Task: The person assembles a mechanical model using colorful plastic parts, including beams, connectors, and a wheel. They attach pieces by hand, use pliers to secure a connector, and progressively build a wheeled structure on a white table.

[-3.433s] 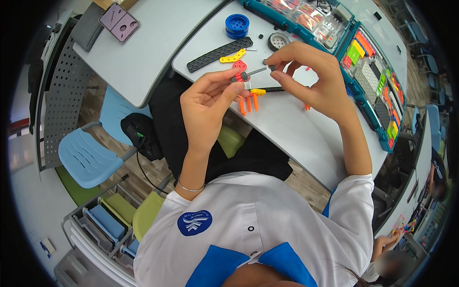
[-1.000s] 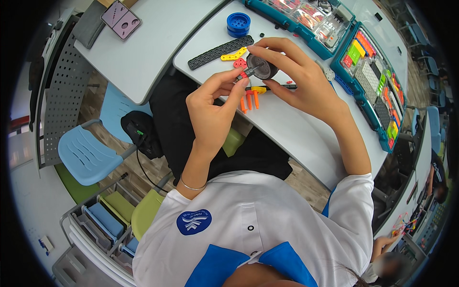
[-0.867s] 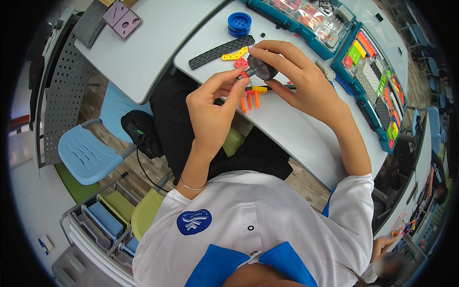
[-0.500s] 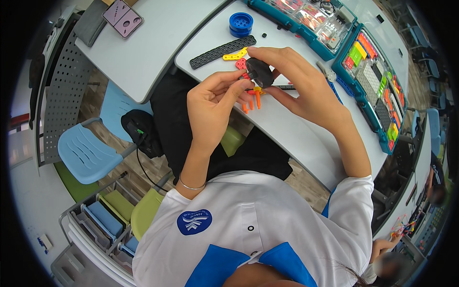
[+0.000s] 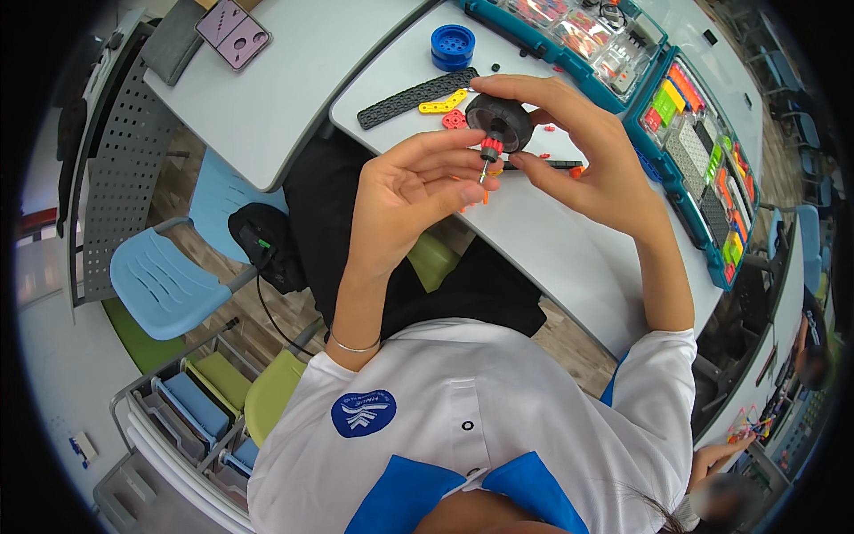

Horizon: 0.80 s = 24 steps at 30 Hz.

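My right hand (image 5: 592, 160) grips a black toy wheel (image 5: 511, 118) by its rim, thumb and fingertips on opposite sides. From the wheel's hub a thin metal axle (image 5: 485, 171) sticks out toward me, with a red-and-black collar (image 5: 492, 148) on it next to the wheel. My left hand (image 5: 400, 196) is closed loosely about this axle, its index fingertip at the collar. Beneath the hands an orange-and-yellow assembly with a black bar (image 5: 559, 164) lies partly hidden. Beyond them are a yellow angled beam (image 5: 443, 102), a red plate (image 5: 455, 119) and a dark grey perforated strip (image 5: 414, 98).
Two blue wheel hubs (image 5: 453, 44) are stacked at the table's far side. Open teal cases (image 5: 633, 133) with colourful building parts stand at the right. A phone (image 5: 233, 34) lies on the neighbouring table. Blue chairs (image 5: 169, 289) are at the left.
The wheel has turned, so its hub and the axle with the collar now face me. My left hand has shifted slightly down the axle, and my right hand has moved a little right.
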{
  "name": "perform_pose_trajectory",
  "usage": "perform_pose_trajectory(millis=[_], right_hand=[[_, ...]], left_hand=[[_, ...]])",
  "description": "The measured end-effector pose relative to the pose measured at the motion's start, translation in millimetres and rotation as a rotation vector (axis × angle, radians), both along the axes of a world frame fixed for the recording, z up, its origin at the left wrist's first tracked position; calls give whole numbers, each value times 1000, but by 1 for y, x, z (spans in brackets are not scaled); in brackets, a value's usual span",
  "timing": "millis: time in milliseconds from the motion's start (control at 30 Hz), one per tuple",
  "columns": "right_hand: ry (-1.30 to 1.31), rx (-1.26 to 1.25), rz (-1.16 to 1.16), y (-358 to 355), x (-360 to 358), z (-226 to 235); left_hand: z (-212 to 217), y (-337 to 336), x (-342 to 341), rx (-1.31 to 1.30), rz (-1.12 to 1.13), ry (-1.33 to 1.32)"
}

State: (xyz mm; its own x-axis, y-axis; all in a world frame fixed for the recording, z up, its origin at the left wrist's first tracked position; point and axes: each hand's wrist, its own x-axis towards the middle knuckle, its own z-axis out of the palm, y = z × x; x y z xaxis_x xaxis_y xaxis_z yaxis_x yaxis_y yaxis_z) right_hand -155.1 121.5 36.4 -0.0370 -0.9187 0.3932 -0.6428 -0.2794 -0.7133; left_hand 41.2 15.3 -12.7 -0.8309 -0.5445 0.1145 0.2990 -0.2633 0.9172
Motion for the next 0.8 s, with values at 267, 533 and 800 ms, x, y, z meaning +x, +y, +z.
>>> perform_pose_trajectory(millis=[267, 533, 800], right_hand=[[-45, 32, 42, 2, 5, 1], [-274, 254, 34, 0, -3, -14], [-327, 260, 38, -3, -8, -17]], left_hand=[[4, 3, 0, 45, 31, -80], [14, 0, -7, 34, 32, -136], [9, -3, -7, 50, -7, -127]])
